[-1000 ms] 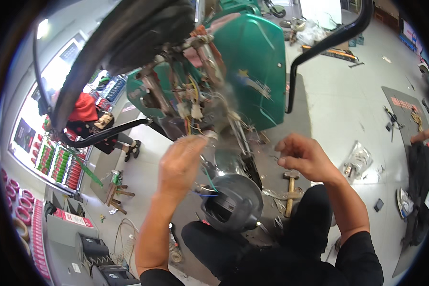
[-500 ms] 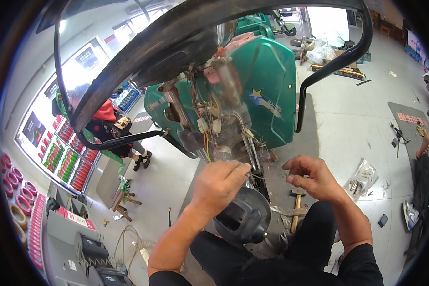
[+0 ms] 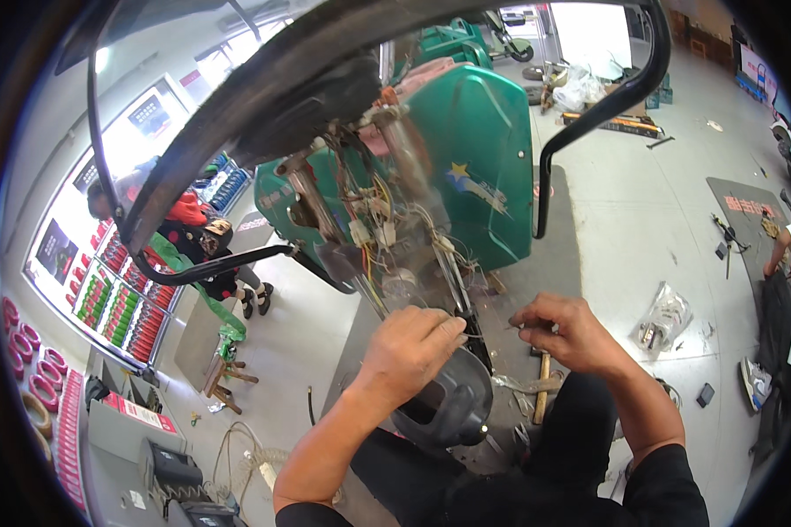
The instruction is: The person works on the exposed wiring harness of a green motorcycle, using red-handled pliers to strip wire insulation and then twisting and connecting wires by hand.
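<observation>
Wires [image 3: 387, 224] from the opened front of the green scooter [image 3: 479, 162] are hanging in a tangled bundle just above my hands, and a thin strand of them is running between both sets of fingers. My left hand [image 3: 409, 342] is curling closed, its fingertips pinching that strand beside the steering column. My right hand [image 3: 567, 334] is sitting just beside it, a small gap apart, thumb and forefinger pressing together on something too thin for me to make out, likely the same strand's end. Under my left hand a dark grey mudguard [image 3: 444, 400] is curving down over the wheel, which it is hiding from me.

Well to the right of my right hand, a clear plastic bag [image 3: 664, 321] is lying on the floor [image 3: 642, 220] with small parts inside; I cannot tell what kind. Just below my right hand, a wooden-handled hammer [image 3: 542, 395] is resting on the floor, its head partly covered by my wrist. Far off to the left of my left hand, red and green goods are filling the shelves [image 3: 114, 303], too small to identify. A person in red [image 3: 185, 220] is crouching there, partly blocked by the black handlebar [image 3: 202, 263]. Motion blur is smearing the column above my hands.
</observation>
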Demonstrator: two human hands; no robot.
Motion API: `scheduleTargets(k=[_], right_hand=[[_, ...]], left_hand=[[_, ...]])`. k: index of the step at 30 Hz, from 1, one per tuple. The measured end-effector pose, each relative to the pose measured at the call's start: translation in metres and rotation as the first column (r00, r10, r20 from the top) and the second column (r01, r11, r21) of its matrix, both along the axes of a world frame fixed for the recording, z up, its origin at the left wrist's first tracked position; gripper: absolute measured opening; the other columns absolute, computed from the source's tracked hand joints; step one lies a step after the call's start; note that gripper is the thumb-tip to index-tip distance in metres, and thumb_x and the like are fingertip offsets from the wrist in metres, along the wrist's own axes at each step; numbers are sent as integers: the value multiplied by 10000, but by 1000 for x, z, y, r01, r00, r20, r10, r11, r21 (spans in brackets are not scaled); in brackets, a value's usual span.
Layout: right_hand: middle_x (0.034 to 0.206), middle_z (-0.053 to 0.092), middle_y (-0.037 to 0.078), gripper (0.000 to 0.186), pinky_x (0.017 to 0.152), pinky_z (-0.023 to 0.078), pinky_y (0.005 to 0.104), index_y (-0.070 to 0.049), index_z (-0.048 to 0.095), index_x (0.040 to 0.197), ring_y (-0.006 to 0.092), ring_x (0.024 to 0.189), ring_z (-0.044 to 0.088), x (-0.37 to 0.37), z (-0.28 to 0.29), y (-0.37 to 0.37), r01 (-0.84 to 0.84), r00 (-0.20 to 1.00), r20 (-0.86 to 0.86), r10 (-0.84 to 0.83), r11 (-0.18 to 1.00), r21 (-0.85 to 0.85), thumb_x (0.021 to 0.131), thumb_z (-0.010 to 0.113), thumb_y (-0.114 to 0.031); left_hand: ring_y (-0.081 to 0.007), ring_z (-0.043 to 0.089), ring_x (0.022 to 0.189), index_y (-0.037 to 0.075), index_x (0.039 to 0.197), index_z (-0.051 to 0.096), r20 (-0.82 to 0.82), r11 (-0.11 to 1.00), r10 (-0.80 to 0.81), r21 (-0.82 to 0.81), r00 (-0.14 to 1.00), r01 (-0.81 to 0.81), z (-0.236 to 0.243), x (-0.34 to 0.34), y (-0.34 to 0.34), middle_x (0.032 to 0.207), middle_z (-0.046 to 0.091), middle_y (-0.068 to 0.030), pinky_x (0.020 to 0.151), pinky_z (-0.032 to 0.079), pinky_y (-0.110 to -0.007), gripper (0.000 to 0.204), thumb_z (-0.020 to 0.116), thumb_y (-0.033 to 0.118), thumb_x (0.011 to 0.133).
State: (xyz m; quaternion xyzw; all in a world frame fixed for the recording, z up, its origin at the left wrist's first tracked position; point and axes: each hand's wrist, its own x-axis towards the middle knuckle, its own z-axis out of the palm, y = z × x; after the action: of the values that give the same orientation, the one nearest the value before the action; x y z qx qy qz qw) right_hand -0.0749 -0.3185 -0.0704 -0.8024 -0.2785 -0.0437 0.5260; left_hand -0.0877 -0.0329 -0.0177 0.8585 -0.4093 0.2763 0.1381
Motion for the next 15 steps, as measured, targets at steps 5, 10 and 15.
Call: scheduleTargets(k=[5,10,15], right_hand=[[941,666,132,160,736,550,392,-24,745,1071,314,837,699,-4,-5,-9,2,1000,12,-2,1000,-3,912,760,-37],[950,663,139,157,727,550,395,-18,725,1052,310,832,701,-5,-10,-12,16,999,-29,-16,1000,5,899,761,-24],[873,651,115,155,697,532,368,-5,709,973,256,770,681,-9,-16,0,57,995,88,-54,998,-35,836,781,9]], left_hand=[[-287,691,900,65,1064,742,-9,1000,-23,-15,1000,22,-7,-1,-6,1010,714,-68,753,549,-400,270,845,114,820],[-288,703,892,74,1052,755,-30,1000,-12,-20,999,12,-15,1,-10,1029,734,-77,770,560,-396,278,860,86,794],[-265,678,1016,101,1048,746,126,973,98,194,987,-121,-19,-10,-4,1265,709,-100,830,523,-414,221,762,186,844]])
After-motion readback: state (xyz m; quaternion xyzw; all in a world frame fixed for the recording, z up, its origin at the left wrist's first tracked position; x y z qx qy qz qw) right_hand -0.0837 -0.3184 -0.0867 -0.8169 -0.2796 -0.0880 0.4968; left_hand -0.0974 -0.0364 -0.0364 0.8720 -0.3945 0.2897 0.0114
